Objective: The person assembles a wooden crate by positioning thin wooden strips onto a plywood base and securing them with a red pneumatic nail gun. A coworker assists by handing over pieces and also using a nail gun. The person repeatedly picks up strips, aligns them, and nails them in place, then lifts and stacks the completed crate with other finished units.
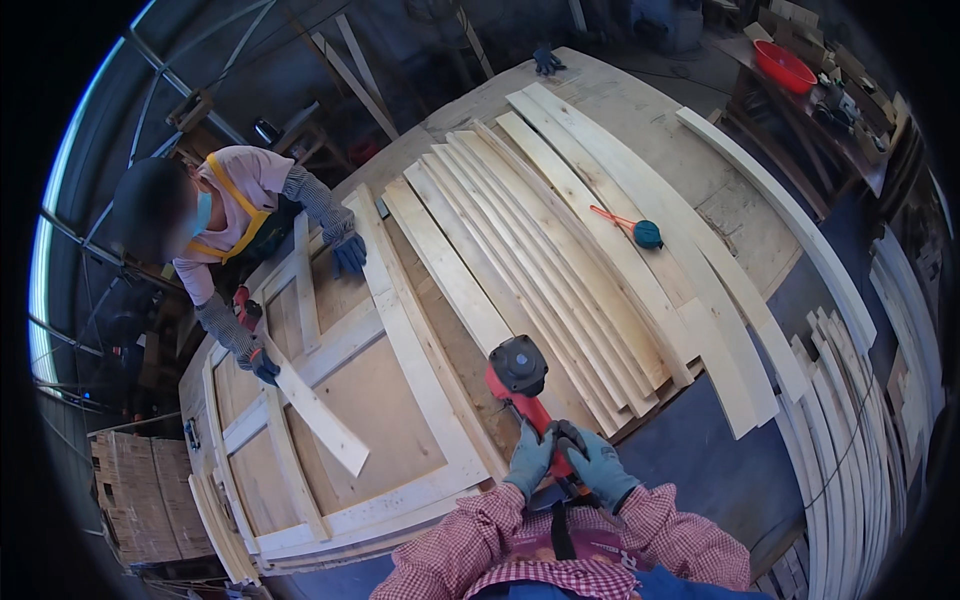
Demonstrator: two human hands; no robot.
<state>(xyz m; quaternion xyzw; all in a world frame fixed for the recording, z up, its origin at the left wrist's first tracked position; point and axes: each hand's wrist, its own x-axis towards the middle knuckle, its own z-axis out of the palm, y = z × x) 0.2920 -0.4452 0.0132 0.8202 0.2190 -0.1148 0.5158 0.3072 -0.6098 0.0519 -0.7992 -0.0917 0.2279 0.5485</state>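
Both my hands wear teal gloves. My left hand (pixel 530 458) and my right hand (pixel 598 465) grip the handle of a red and black nail gun (pixel 519 378), held just above the near edge of the workbench. The tool's black head points at the right side rail of a pale wooden frame (pixel 405 335) lying on a brown panel. Across the bench a person in a pink shirt presses one gloved hand (pixel 349 252) on the frame's far rail. Their other hand (pixel 262 362) holds a loose diagonal slat (pixel 315 412) on the panel.
Several long pale wood strips (pixel 560 240) lie fanned over the bench to the right, with a blue and orange tool (pixel 640 232) on them. More strips (pixel 850 440) are stacked at the right. A red basin (pixel 784 65) sits on a far cluttered table. A dark glove (pixel 547 62) lies at the bench's far end.
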